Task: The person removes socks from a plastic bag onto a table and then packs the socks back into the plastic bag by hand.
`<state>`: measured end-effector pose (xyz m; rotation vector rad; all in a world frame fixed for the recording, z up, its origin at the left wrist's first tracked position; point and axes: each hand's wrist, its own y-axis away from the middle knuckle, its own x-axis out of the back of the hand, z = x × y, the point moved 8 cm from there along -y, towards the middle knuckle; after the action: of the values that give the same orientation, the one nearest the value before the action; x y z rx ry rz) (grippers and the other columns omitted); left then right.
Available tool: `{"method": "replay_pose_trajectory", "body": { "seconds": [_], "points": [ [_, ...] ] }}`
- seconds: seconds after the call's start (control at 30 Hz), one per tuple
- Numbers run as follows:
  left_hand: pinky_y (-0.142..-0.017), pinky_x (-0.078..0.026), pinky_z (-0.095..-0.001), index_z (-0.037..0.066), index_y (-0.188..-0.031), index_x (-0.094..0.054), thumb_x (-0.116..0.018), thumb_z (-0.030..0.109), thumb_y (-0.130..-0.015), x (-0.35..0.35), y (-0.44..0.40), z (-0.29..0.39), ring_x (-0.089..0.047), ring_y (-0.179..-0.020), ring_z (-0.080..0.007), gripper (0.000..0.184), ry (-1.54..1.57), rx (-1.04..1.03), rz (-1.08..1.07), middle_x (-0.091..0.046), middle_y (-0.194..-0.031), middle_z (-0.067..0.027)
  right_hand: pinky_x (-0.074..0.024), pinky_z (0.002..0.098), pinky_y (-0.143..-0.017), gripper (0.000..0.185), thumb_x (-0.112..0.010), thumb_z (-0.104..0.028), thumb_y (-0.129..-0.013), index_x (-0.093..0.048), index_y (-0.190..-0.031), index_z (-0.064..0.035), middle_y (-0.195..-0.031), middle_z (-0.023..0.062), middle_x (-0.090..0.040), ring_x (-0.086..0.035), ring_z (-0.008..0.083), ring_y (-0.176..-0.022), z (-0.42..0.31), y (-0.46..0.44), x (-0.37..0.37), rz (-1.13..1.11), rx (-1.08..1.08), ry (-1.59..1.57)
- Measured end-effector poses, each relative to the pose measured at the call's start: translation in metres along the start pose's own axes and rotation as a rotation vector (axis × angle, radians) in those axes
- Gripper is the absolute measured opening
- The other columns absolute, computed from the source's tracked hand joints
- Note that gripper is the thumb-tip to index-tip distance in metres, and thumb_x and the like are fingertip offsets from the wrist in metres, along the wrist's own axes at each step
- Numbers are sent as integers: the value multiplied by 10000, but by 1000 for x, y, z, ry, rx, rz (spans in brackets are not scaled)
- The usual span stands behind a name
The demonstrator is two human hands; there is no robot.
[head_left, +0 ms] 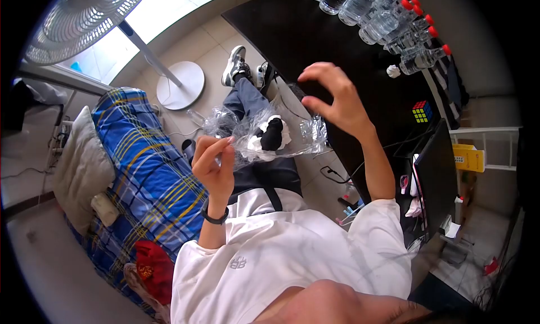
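Note:
A crinkled clear plastic bag lies across my lap. In it or on it sits a black and white bundle that looks like soft cloth; I cannot tell its kind. My left hand, with a dark band on the wrist, pinches the near left part of the plastic between thumb and fingers. Raised above the edge of the dark table, my right hand has its thumb and fingers curved apart, with nothing between them. Another crumpled part of the plastic hangs below that hand.
On the dark table stand several clear bottles with red caps, a crumpled white tissue and a puzzle cube. A bed with a blue plaid cover is at my left. Ahead stands a fan.

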<state>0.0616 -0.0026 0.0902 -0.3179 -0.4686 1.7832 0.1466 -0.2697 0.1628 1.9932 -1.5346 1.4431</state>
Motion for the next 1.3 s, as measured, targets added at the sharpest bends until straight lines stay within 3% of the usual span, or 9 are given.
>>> {"method": "replay_pose_trajectory", "body": {
  "seconds": [0.2,0.43,0.5,0.67,0.77,0.83,0.9,1.07,1.3],
  "points": [
    [-670,-386,-289,-17,-942,-736,-725,-20,-836,10,-3,18,-502,-753,-189,107,-2,-83,79,-586,-801,-69,-547,252,-693,463,-761,-31,-824,-623,-1266,-48,-830,46,-732,-675,100,-723,56,19,-49,-251,-364,-423],
    [-707,-392,-291,-30,-971,-725,-677,-29,-870,26,-3,42,-502,-774,-187,112,-112,-308,170,-578,-842,-88,-520,221,-651,303,-749,-4,-829,-663,-1114,-63,-807,46,-747,-685,79,-713,16,14,9,95,-238,-345],
    [-725,-407,-292,-42,-990,-729,-673,-21,-883,14,-7,1,-520,-791,-192,123,-23,93,150,-587,-858,-90,-488,208,-571,286,-742,-36,-835,-669,-1108,-82,-795,26,-745,-644,66,-623,46,13,-6,62,-284,-365],
    [-725,-420,-271,-30,-1046,-747,-691,-20,-888,10,-8,4,-552,-811,-177,168,-19,-28,107,-627,-913,-100,-532,227,-660,312,-762,-44,-829,-666,-1124,-75,-793,39,-747,-670,79,-680,94,21,19,167,-352,-414],
    [-721,-423,-273,-19,-1035,-757,-711,-11,-874,3,-10,0,-553,-807,-172,168,13,4,85,-634,-905,-84,-536,285,-842,496,-802,-173,-838,-614,-1291,-100,-1185,62,-683,-651,128,-1020,107,18,37,-53,-357,-305],
    [-718,-421,-269,-13,-1032,-763,-720,-8,-868,-4,-9,-2,-552,-806,-167,169,3,28,48,-638,-894,-73,-401,485,-1106,637,-772,-462,-855,-567,-1418,-247,-1567,158,-362,-454,381,-1338,132,27,49,-74,-328,260],
    [-716,-420,-265,-6,-1028,-769,-730,-5,-862,-12,-8,-4,-552,-804,-162,170,-4,56,6,-641,-884,-63,-318,517,-1159,656,-726,-558,-857,-556,-1435,-299,-1560,193,-362,-390,446,-1370,200,47,56,66,-467,378],
    [-703,-415,-266,9,-1027,-777,-727,-32,-855,-17,-10,-7,-553,-803,-154,184,-32,69,14,-644,-863,-51,-433,534,-1031,585,-740,-384,-868,-557,-1419,-315,-1440,210,-469,-508,450,-1203,254,80,91,467,-403,993],
    [-710,-419,-250,-2,-1058,-767,-711,-43,-872,-24,-10,-11,-552,-813,-140,199,-57,53,4,-627,-878,-52,-535,514,-772,434,-665,-266,-883,-578,-1309,-264,-938,154,-657,-666,408,-892,281,98,94,548,-621,591]
  ]
}}
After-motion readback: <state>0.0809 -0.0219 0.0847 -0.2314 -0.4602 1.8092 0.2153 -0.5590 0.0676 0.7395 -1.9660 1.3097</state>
